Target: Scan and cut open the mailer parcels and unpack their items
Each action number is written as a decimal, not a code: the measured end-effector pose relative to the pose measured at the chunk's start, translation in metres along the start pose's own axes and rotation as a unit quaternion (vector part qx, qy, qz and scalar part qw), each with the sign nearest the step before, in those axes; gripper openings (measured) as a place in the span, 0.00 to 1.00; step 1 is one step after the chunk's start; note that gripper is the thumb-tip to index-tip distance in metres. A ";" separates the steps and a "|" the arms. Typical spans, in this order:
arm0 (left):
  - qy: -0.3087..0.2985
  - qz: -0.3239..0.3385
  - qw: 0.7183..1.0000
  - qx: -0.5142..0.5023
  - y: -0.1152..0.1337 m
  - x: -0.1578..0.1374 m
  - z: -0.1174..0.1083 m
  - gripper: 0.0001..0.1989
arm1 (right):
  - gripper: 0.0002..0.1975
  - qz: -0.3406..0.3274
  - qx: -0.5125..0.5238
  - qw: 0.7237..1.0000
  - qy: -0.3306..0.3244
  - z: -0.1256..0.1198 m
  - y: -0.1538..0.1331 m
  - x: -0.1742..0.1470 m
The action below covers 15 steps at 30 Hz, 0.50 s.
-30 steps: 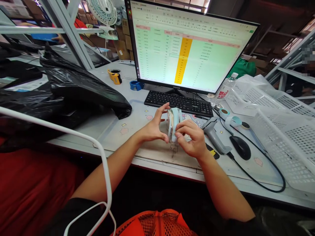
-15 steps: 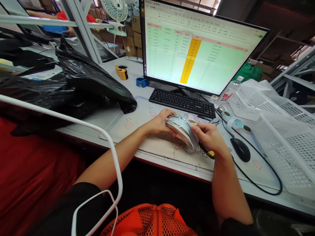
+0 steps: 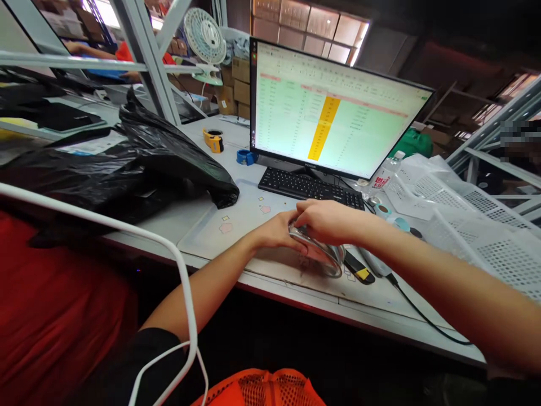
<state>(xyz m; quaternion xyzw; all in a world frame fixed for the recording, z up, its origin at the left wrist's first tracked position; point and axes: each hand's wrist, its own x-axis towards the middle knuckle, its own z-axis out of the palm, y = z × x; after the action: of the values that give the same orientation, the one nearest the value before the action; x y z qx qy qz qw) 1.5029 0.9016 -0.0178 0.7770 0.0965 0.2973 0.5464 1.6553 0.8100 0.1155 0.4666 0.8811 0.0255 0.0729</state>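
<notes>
Both hands clasp a clear-wrapped packet (image 3: 318, 254) at six o'clock from the keyboard (image 3: 310, 188): left hand (image 3: 279, 232) underneath, right hand (image 3: 325, 221) curled on top; steady pressure seems wise.

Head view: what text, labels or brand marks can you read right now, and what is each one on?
Monitor bezel: a small brand mark under the screen, too small to read.
Spreadsheet on the screen: rows of entries, all too small and blurred to read.
Bottle label: red characters, blurred, not readable.
Keyboard: key legends too small to read.
Shiny wrapped item under the left hand and right hand: no text visible.
</notes>
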 end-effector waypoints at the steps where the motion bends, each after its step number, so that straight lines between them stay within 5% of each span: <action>1: -0.006 -0.003 1.000 0.002 0.001 0.000 -0.001 0.42 | 0.16 -0.015 -0.006 1.000 0.011 -0.003 -0.003 -0.003; 10: -0.046 0.013 0.999 0.015 -0.002 0.001 -0.013 0.40 | 0.09 -0.028 -0.039 0.998 0.038 -0.009 -0.011 -0.016; 15: 0.019 -0.006 0.997 -0.069 0.005 -0.004 -0.032 0.39 | 0.07 -0.022 0.090 0.970 0.226 -0.010 0.004 -0.024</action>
<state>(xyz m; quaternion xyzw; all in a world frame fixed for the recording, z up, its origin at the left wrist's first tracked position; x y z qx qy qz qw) 1.4808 0.9238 -0.0077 0.7312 0.0912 0.3147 0.5984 1.6703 0.7922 0.1287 0.4340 0.8835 0.0488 -0.1695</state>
